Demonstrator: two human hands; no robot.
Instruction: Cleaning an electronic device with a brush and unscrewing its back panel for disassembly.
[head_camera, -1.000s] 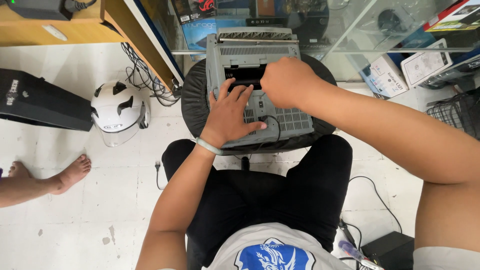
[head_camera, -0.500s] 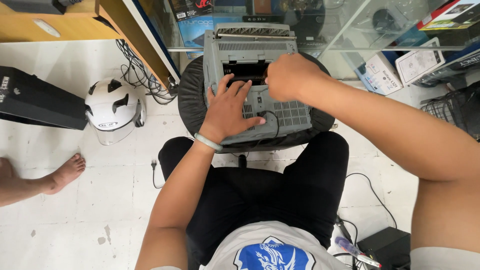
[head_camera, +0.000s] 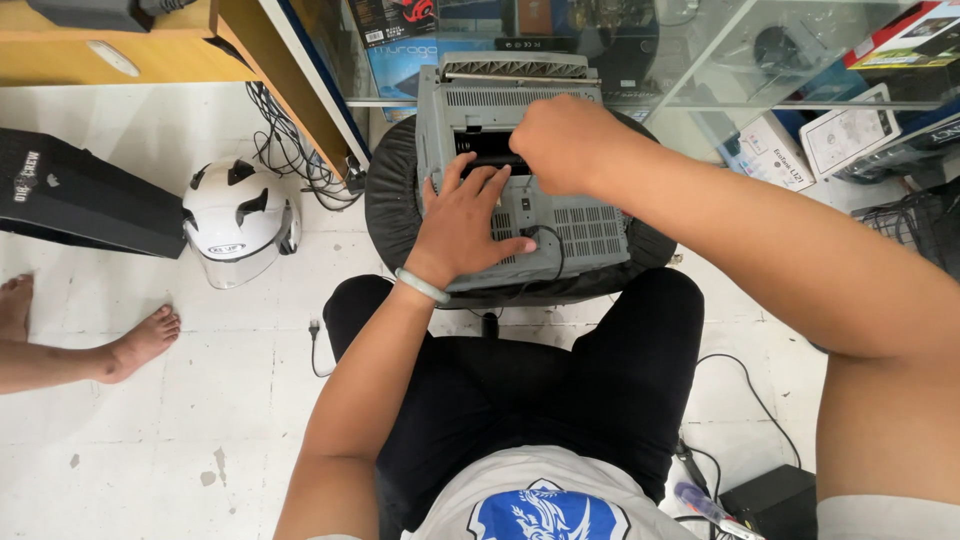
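While both hands press the grey device (head_camera: 520, 170) on a round stool (head_camera: 390, 200), a helmet (head_camera: 238, 218) lies nearby.

Grey box-shaped electronic unit (head_camera: 520, 170), plastic casing with vent grilles across its top face and a dark rectangular opening near the middle. Ribbed strip along its far edge. A thin black cable (head_camera: 548, 245) loops over its near right part. Lies flat on a round black stool (head_camera: 395, 205), upper centre of frame.
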